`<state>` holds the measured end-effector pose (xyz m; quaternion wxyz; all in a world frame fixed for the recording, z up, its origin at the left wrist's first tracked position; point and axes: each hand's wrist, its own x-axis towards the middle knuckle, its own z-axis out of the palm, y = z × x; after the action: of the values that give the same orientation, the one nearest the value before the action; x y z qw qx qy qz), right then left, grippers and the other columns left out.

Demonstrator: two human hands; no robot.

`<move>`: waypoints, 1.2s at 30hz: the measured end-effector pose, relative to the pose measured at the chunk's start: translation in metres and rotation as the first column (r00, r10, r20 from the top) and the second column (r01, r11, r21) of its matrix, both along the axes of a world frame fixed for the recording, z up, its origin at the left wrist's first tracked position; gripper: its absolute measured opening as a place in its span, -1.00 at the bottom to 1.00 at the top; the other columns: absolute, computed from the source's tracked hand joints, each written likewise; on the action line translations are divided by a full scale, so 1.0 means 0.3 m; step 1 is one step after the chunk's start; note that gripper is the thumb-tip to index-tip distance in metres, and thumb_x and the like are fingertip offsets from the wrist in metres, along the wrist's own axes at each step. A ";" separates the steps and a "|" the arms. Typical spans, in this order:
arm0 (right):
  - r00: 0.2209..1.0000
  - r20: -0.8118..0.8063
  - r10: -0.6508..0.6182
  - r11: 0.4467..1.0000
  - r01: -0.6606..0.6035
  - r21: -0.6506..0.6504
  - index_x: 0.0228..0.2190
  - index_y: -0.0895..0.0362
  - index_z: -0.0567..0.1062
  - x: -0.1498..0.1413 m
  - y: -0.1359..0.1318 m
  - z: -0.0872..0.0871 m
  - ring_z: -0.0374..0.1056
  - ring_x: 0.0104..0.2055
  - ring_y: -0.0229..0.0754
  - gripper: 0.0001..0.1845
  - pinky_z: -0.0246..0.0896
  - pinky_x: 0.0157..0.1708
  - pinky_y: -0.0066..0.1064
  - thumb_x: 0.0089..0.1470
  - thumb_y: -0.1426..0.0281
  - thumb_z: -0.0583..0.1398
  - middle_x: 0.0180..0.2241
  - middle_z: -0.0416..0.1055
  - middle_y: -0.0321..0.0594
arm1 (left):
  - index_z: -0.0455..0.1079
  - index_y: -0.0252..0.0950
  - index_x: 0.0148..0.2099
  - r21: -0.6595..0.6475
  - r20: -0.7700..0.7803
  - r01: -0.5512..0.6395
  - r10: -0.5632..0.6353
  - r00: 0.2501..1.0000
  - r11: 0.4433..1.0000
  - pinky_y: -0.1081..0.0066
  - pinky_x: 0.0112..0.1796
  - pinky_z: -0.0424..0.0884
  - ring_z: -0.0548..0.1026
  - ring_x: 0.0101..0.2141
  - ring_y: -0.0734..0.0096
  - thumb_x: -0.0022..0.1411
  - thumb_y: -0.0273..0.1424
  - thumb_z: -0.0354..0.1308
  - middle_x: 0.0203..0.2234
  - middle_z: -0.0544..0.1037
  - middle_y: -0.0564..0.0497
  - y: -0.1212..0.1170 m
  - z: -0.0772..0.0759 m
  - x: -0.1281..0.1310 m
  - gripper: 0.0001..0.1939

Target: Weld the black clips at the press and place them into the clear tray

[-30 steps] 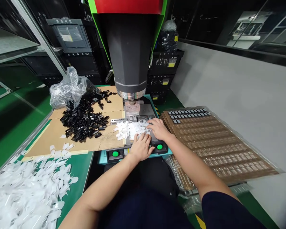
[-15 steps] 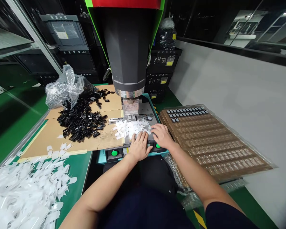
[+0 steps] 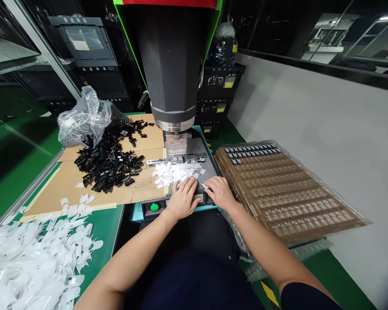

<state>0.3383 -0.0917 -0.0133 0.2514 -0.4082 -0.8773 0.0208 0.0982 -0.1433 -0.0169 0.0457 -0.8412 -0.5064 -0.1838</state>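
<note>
My left hand (image 3: 183,199) rests at the front edge of a small pile of thin white plastic pieces (image 3: 171,173) on the machine's grey bed. Its fingers reach forward onto the nearest pieces, with the thumb apart. To the right, my right hand (image 3: 220,193) has thumb and fingertips closed on one white plastic piece (image 3: 204,186) just above the bed. A loose piece lies between this hand and the pile. Behind the pile, a metal fixture (image 3: 177,159) sits beneath the press head (image 3: 177,144).
A heap of black clip-like parts (image 3: 110,165) lies on cardboard at left, beside a clear plastic bag (image 3: 86,118). More white pieces (image 3: 35,258) cover the green table. Stacked trays (image 3: 287,193) at right hold rows of parts at the back. A green button (image 3: 154,207) is on the machine's front.
My right hand has drawn slightly back and closed on a white piece. My left hand has shifted a little left, its fingers more bent. The view has moved slightly.
</note>
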 end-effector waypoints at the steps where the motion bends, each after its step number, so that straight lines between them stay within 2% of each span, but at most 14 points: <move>1: 1.000 0.014 -0.004 1.000 0.004 -0.002 -0.06 0.05 0.56 -0.003 0.002 0.005 0.37 0.04 0.06 -0.85 0.16 0.10 -0.07 0.39 0.34 0.21 -0.07 0.58 -0.11 | 0.19 -0.25 0.53 0.001 0.003 -0.012 0.012 1.000 1.000 -0.12 0.41 0.08 0.18 0.46 -0.08 0.55 -0.05 -0.03 0.49 0.25 -0.21 -0.012 0.005 -0.022 -0.33; 7: 0.996 0.077 -0.038 0.999 0.039 -0.006 -0.13 0.07 0.61 -0.018 0.014 0.016 0.35 -0.05 0.05 -0.84 0.15 0.00 -0.12 0.35 0.38 0.20 -0.15 0.55 -0.07 | 0.23 -0.12 0.53 -0.060 -0.040 -0.073 0.071 0.997 0.996 -0.08 0.38 0.16 0.23 0.45 -0.07 0.56 -0.07 -0.03 0.46 0.31 -0.13 -0.076 0.012 -0.129 -0.38; 14: 0.998 0.063 -0.019 0.999 0.016 0.038 -0.04 0.08 0.64 0.012 0.018 -0.021 0.37 -0.06 0.05 -0.70 0.16 -0.01 -0.11 0.43 0.36 0.11 -0.14 0.58 -0.07 | 0.07 -0.08 0.61 -0.105 -0.064 -0.075 0.069 0.996 0.992 -0.12 0.41 0.09 0.13 0.49 -0.06 0.55 -0.01 -0.05 0.52 0.21 -0.07 -0.084 -0.016 -0.123 -0.29; 17: 0.992 0.018 -0.127 0.991 0.126 0.053 -0.09 0.08 0.65 0.021 0.039 -0.037 0.40 -0.09 0.05 -0.68 0.17 -0.02 -0.13 0.44 0.37 0.08 -0.20 0.59 -0.08 | 0.05 -0.12 0.61 -0.102 -0.060 -0.075 0.069 0.996 0.992 -0.13 0.42 0.06 0.12 0.50 -0.06 0.55 0.00 -0.08 0.52 0.19 -0.09 -0.065 -0.012 -0.102 -0.28; 21: 0.944 -0.113 -0.309 0.950 0.312 0.006 -0.21 0.06 0.62 0.002 0.103 -0.041 0.42 -0.14 0.02 -0.77 0.20 -0.08 -0.18 0.37 0.39 0.14 -0.23 0.60 -0.13 | 0.08 -0.17 0.60 -0.100 -0.058 -0.066 0.061 0.996 0.993 -0.16 0.41 0.07 0.13 0.49 -0.08 0.55 0.00 -0.07 0.52 0.19 -0.12 -0.033 -0.003 -0.070 -0.28; 25: 0.900 -0.183 -0.397 0.917 0.397 -0.037 -0.26 0.03 0.62 -0.052 0.178 -0.035 0.39 -0.17 0.03 -0.79 0.21 -0.14 -0.19 0.35 0.39 0.16 -0.26 0.60 -0.15 | 0.09 -0.17 0.59 -0.097 -0.052 -0.066 0.061 0.997 0.993 -0.20 0.41 0.06 0.13 0.48 -0.09 0.55 0.00 -0.07 0.52 0.19 -0.13 0.000 -0.002 -0.039 -0.28; 30: 0.911 -0.151 -0.384 0.923 0.379 -0.065 -0.23 0.03 0.66 -0.127 0.235 -0.033 0.37 -0.07 0.06 -0.78 0.27 -0.02 -0.15 0.36 0.34 0.18 -0.17 0.57 -0.09 | 0.15 -0.18 0.57 -0.090 -0.043 -0.070 0.067 0.997 0.993 -0.20 0.41 0.05 0.13 0.48 -0.08 0.56 0.04 -0.13 0.51 0.21 -0.14 0.031 0.008 -0.019 -0.28; 33: 0.927 -0.176 -0.332 0.943 0.330 -0.041 -0.08 0.03 0.67 -0.151 0.270 -0.016 0.34 0.00 0.10 -0.76 0.29 0.07 -0.10 0.32 0.38 0.20 -0.04 0.55 -0.06 | 0.17 -0.17 0.56 -0.088 -0.033 -0.076 0.074 0.997 0.993 -0.20 0.42 0.04 0.13 0.49 -0.09 0.55 0.06 -0.11 0.51 0.22 -0.15 0.051 0.023 -0.024 -0.28; 36: 0.973 -0.102 -0.205 0.979 0.203 -0.032 0.11 0.01 0.63 -0.160 0.315 0.012 0.31 0.09 0.11 -0.58 0.27 0.13 -0.05 0.29 0.48 0.18 0.13 0.50 -0.09 | 0.16 -0.15 0.57 -0.085 -0.035 -0.070 0.067 0.997 0.994 -0.21 0.43 0.02 0.10 0.50 -0.11 0.54 0.07 -0.10 0.52 0.20 -0.13 0.074 0.034 -0.034 -0.27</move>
<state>0.2904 0.0028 -0.0097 0.2932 -0.4974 -0.8161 0.0257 0.0879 -0.1210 -0.0069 0.0240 -0.8275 -0.5414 -0.1466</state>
